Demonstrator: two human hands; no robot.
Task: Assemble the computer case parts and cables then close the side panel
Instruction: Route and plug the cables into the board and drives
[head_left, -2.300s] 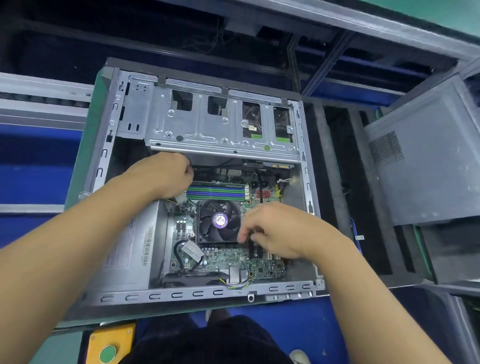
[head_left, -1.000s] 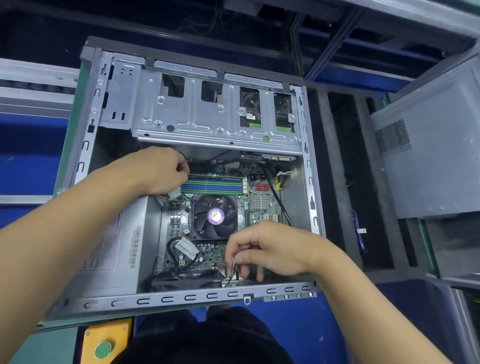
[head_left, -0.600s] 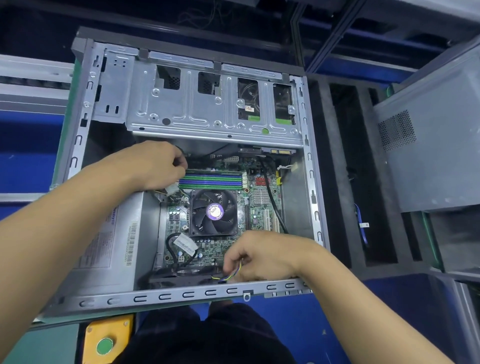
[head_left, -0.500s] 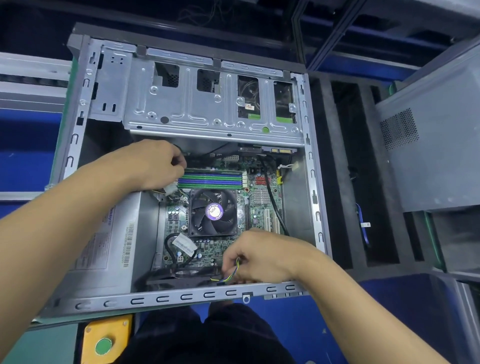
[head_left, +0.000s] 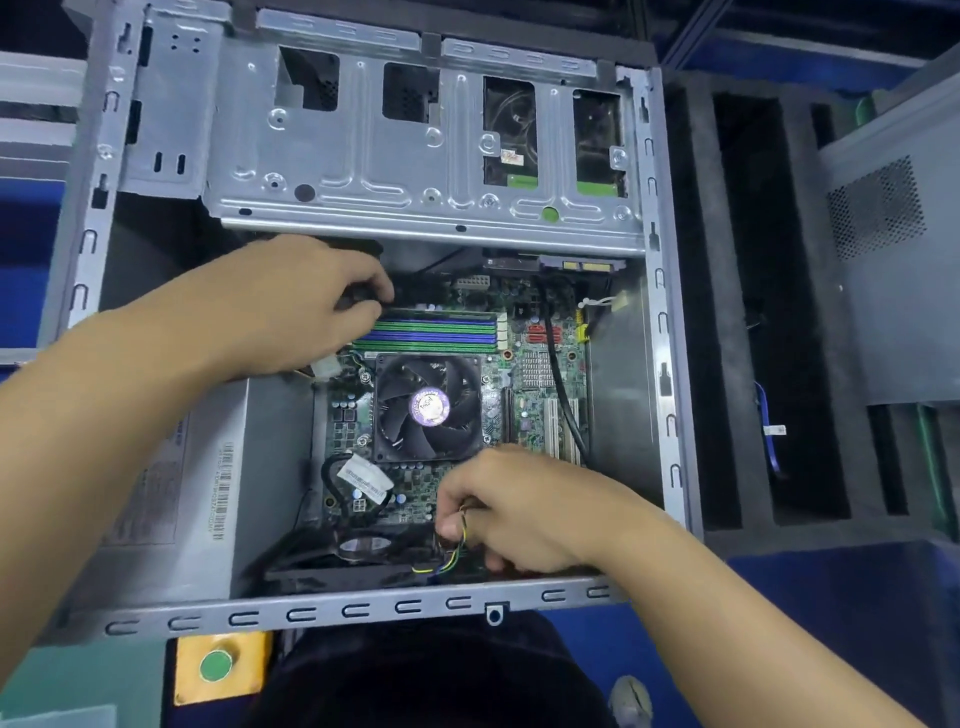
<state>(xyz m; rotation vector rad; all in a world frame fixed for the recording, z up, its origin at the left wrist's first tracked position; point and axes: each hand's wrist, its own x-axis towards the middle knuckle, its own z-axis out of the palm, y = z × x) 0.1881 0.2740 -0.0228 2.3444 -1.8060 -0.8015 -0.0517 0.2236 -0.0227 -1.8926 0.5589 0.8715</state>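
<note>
Cabling underway: right hand (head_left: 519, 512) pinches the fan wires (head_left: 451, 561), left hand (head_left: 291, 306) grips a black cable (head_left: 366, 296); computer case (head_left: 363, 608) open, side panel unfitted.

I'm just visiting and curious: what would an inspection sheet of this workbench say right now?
Surface: teal bench, partly seen under the case.
Job's things: open computer case lying flat, with motherboard, CPU fan and power supply inside.
Clutter: nothing seen.
Hands: left hand grips a dark cable by the memory slots; right hand pinches thin coloured wires.
Cables: black cable crosses the motherboard.
Surroundings: black foam tray, grey vented panel, yellow box with green button.
</note>
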